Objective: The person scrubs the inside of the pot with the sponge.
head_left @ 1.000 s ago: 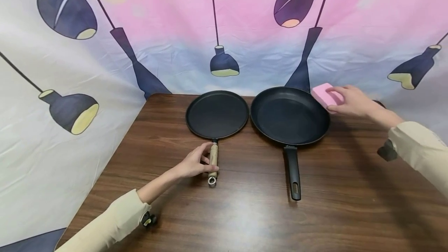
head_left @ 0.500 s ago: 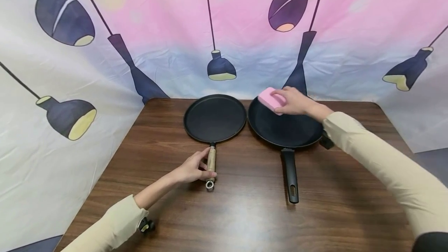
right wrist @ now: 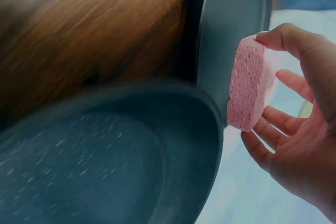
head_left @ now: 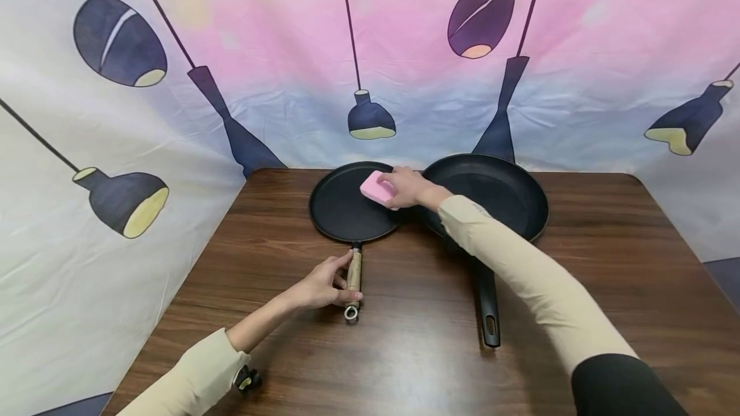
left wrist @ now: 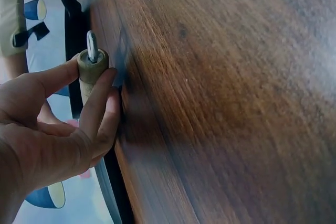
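Observation:
My left hand pinches the pale wooden handle of a flat, shallow black pan, with the metal ring at the handle's end left uncovered. In the left wrist view, thumb and fingers sit on either side of that handle. My right hand holds a pink sponge over the right side of the flat pan. The right wrist view shows thumb and fingers gripping the porous sponge by its edges. Right of the flat pan lies a deeper black frying pan, partly hidden behind the right forearm.
Both pans rest side by side on a brown wooden table, near its back edge. The frying pan's black handle points toward the front. Behind the table hangs a cloth backdrop printed with lamps.
The right hand has carried the sponge leftward, from the frying pan's right rim, across that pan, to over the flat pan. My left hand keeps its hold on the wooden handle.

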A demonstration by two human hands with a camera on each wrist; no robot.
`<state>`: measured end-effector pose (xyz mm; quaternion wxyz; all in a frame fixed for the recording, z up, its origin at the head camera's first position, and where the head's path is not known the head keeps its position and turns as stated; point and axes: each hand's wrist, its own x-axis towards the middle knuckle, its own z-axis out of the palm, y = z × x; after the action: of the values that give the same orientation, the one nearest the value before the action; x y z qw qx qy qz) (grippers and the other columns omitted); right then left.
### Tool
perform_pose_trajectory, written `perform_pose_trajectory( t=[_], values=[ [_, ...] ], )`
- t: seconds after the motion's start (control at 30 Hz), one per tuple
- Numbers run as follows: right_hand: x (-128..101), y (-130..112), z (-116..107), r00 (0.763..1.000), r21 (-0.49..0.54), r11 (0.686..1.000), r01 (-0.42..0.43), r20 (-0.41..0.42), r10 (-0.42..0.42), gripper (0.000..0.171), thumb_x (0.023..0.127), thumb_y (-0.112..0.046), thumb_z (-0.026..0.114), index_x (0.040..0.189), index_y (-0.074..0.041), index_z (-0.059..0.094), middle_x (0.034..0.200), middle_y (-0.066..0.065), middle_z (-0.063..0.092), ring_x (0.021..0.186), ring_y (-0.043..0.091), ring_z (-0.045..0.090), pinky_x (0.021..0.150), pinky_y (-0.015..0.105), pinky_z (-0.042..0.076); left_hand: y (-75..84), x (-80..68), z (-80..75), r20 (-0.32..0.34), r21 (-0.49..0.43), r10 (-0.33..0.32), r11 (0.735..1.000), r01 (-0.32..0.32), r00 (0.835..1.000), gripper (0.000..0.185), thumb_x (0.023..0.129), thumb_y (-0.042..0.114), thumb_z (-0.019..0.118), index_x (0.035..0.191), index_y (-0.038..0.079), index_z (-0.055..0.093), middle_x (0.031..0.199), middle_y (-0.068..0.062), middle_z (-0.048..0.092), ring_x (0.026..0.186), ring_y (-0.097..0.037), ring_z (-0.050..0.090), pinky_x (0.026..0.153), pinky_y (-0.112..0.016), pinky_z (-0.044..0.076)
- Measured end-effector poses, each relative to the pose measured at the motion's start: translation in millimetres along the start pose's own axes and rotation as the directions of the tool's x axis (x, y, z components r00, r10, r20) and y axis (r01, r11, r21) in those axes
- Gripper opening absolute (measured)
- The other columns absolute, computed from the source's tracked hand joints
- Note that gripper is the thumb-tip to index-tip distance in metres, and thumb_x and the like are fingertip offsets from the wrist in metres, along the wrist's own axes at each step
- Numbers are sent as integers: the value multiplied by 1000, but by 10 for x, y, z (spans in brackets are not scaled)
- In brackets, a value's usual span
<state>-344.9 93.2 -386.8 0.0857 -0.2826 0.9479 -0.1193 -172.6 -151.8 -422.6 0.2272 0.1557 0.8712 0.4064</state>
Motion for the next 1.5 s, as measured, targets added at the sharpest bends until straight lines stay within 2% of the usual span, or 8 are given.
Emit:
perform_pose_trajectory(
  t=[0.1, 0.23, 0.53, 0.77, 0.97, 1.13, 1.33, 1.5],
  values=[
    [81, -63, 74, 997, -73, 997, -34, 60, 38, 60, 94, -24, 71, 150, -16, 50, 143, 19, 52, 128, 35, 49, 113, 49, 44, 0, -3, 22, -2, -2, 2, 1000, -2, 1000, 97, 86, 14, 83, 159, -7, 22, 137, -28, 47, 100, -22, 66, 78, -22, 55],
    [100, -55, 132, 988, -119, 990, -70, 132, 85, 59, 94, -17, 72, 149, -17, 52, 145, 16, 54, 128, 30, 50, 114, 43, 45, -8, -10, 41, 1, -12, 13, 1000, -13, 1000, 97, 86, 14, 83, 158, -8, 22, 136, -28, 48, 98, -19, 65, 75, -18, 53],
    [69, -111, 147, 981, -57, 998, -13, 193, 24, 60, 91, -23, 79, 147, -20, 58, 152, 14, 54, 130, 26, 52, 113, 39, 45, -33, -14, 26, -29, -2, 1, 1000, -1, 1000, 96, 84, 13, 85, 157, -8, 26, 136, -27, 49, 97, -19, 67, 75, -18, 53],
    [63, -217, 176, 982, -109, 992, 55, 186, -34, 61, 92, -31, 78, 148, -22, 54, 145, 17, 58, 137, 28, 51, 117, 39, 44, -23, 12, -13, -33, -16, 2, 1000, -3, 999, 96, 84, 12, 85, 157, -9, 25, 136, -28, 49, 98, -20, 67, 73, -17, 54],
    [48, -386, 228, 978, -111, 986, 125, 181, -103, 60, 93, -33, 77, 148, -22, 54, 136, 18, 61, 126, 28, 55, 109, 39, 47, -19, 12, -16, -41, 4, 6, 1000, -6, 999, 95, 84, 12, 85, 156, -10, 27, 134, -28, 50, 96, -20, 67, 73, -17, 54],
    [67, -521, 293, 975, -85, 982, 166, 160, -151, 56, 93, -29, 77, 145, -23, 58, 134, 15, 62, 122, 27, 56, 107, 37, 48, -10, 10, -2, -43, 2, 8, 1000, -8, 999, 95, 83, 11, 85, 156, -11, 27, 133, -29, 50, 96, -20, 68, 72, -17, 55],
    [124, -659, 358, 971, -71, 977, 200, 144, -188, 53, 93, -24, 76, 144, -26, 59, 135, 13, 61, 121, 29, 56, 109, 38, 48, 8, 32, 14, -29, -11, 17, 1000, -17, 999, 95, 84, 11, 84, 156, -11, 25, 134, -29, 49, 96, -19, 68, 73, -17, 55],
    [176, -780, 431, 976, -71, 980, 186, 130, -176, 52, 95, -28, 74, 144, -29, 59, 133, 12, 62, 119, 30, 54, 105, 40, 50, -2, 27, 29, -25, -9, 24, 1000, -24, 999, 96, 83, 10, 85, 156, -12, 26, 134, -29, 50, 94, -19, 68, 72, -17, 55]
  ],
)
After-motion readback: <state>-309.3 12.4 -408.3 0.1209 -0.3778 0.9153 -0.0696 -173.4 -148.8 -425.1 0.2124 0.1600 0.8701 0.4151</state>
